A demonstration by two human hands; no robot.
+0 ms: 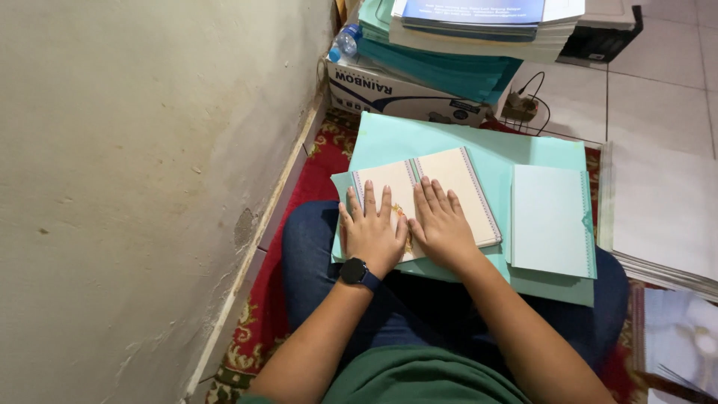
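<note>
An open cream booklet (456, 179) with patterned edges lies on large light-teal sheets (419, 138) across my lap. My left hand (370, 228) rests flat on the booklet's left page, fingers spread, a dark watch on the wrist. Beside it, my right hand (441, 224) presses flat on the right page near the fold. Neither hand grips anything. A closed light-teal booklet (550, 221) sits to the right of the open one.
A pale wall (149, 187) runs along the left. Ahead stand a cardboard box (389, 93), teal paper stacks (449, 71), a plastic bottle (344, 41) and a power strip (520, 105). White paper piles (662, 213) lie at right on a red carpet (318, 161).
</note>
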